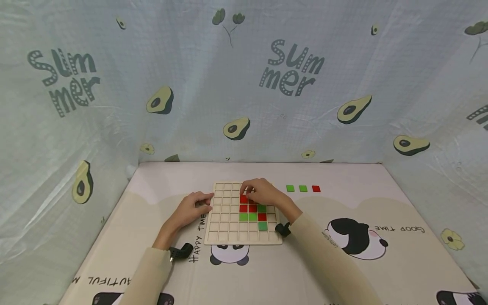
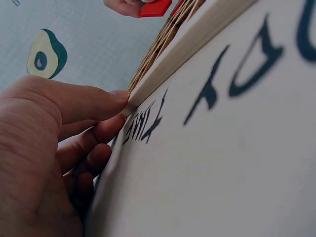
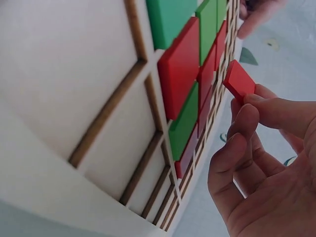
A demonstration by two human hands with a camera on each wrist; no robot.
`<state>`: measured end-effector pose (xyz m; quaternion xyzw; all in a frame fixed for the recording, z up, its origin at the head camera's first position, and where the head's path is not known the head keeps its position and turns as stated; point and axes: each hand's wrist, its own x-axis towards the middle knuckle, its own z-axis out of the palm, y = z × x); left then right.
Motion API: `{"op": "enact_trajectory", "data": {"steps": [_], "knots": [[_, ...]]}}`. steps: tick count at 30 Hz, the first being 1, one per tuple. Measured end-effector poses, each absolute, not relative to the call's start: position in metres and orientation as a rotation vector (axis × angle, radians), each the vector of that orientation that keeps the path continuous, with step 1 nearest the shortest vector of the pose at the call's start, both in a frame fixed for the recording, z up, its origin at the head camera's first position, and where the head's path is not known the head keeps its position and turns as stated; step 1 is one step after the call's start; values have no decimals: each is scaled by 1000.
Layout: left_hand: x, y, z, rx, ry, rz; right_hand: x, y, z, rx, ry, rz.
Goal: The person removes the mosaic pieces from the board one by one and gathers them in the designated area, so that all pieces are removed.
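Note:
A pale wooden grid board lies on the table, with red and green square tiles in several of its cells. My right hand is over the upper part of the board. Between its thumb and finger it pinches a red square tile, tilted and close over the grid in the right wrist view. Beside the board's left edge is my left hand, its thumb and fingertips touching that edge. A green tile and a red tile sit side by side in the grid.
To the right of the board, two green tiles and one red tile lie in a row on the table. The tablecloth carries printed pandas and words. A hanging sheet with avocado prints stands around the back and sides.

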<state>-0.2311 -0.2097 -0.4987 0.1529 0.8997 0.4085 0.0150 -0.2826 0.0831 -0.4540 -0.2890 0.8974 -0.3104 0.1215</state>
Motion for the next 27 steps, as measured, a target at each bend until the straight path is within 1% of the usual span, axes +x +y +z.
{"op": "enact_trajectory", "data": {"steps": [12,27], "knots": [[-232,-211,-499,485,2790,1279,-279,96,-446,-808,2655,-922],[-236,-211,-500,478,2785,1294,-272,142,-439,-767,2682,-1005]]}}
